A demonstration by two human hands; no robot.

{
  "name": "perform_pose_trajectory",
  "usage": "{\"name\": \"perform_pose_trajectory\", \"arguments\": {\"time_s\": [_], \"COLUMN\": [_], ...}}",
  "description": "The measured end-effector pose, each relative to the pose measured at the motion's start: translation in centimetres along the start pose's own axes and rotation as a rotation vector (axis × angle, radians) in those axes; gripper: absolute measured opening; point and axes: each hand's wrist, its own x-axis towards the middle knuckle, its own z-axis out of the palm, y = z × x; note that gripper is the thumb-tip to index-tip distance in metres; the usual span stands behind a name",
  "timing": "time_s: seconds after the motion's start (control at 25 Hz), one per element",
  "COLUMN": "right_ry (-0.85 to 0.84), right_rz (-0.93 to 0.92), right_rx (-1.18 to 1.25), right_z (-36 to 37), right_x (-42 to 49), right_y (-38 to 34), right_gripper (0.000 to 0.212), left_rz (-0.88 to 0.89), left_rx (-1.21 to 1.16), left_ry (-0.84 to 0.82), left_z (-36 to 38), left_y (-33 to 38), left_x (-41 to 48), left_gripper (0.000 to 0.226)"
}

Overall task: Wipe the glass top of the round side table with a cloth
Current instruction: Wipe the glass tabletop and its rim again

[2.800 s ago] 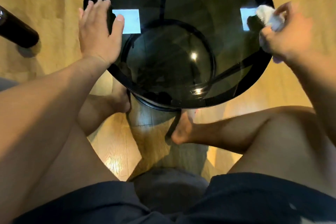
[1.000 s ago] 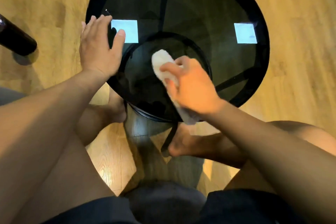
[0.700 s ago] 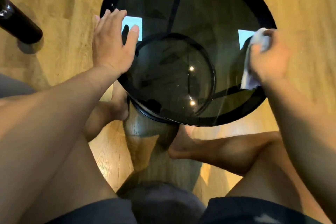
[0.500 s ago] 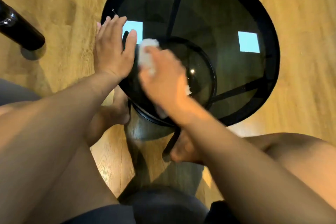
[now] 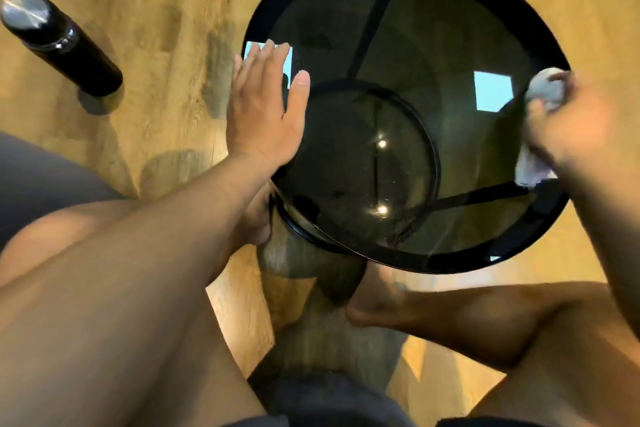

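The round side table (image 5: 433, 45) has a dark smoked-glass top in a black rim, seen from above. My left hand (image 5: 265, 107) lies flat with straight fingers on the glass at its left edge. My right hand (image 5: 568, 125) grips a crumpled white cloth (image 5: 543, 90) and holds it against the glass at the right edge; the hand is blurred. A loose end of the cloth hangs out below the hand. Two bright square reflections show on the glass.
A black bottle with a silver cap (image 5: 59, 42) stands on the wooden floor (image 5: 156, 10) to the left of the table. My bare legs and feet (image 5: 374, 302) sit under and in front of the table's near edge.
My right hand has swept the cloth from the left-centre of the glass across to the right edge. My left hand has stayed flat at the left rim.
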Motion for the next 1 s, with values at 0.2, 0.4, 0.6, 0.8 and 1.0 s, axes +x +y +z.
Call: {"name": "perform_pose_trajectory", "arguments": {"time_s": [0.2, 0.4, 0.6, 0.8, 1.0], "right_ry": [-0.050, -0.279, -0.082, 0.011, -0.265], "right_rz": [-0.367, -0.722, -0.279, -0.009, -0.545], "right_rx": [0.237, 0.343, 0.150, 0.164, 0.347], "right_z": [5.4, 4.7, 1.6, 2.2, 5.5], "right_x": [-7.5, -9.1, 1.6, 1.4, -9.5], "right_y": [-16.4, -17.0, -3.2, -4.9, -19.3], "right_gripper": [0.036, 0.039, 0.041, 0.037, 0.038], "left_rz": [0.000, 0.012, 0.018, 0.050, 0.041], "left_rx": [-0.023, -0.002, 0.068, 0.137, 0.013], "left_ry": [-0.027, -0.046, -0.068, -0.099, -0.070], "left_z": [-0.5, -0.6, -0.4, -0.5, -0.6], "left_y": [0.9, 0.8, 0.9, 1.0, 1.1], "left_x": [-0.7, -0.6, -0.5, -0.4, -0.5], "left_gripper": [0.059, 0.059, 0.062, 0.067, 0.070]}}
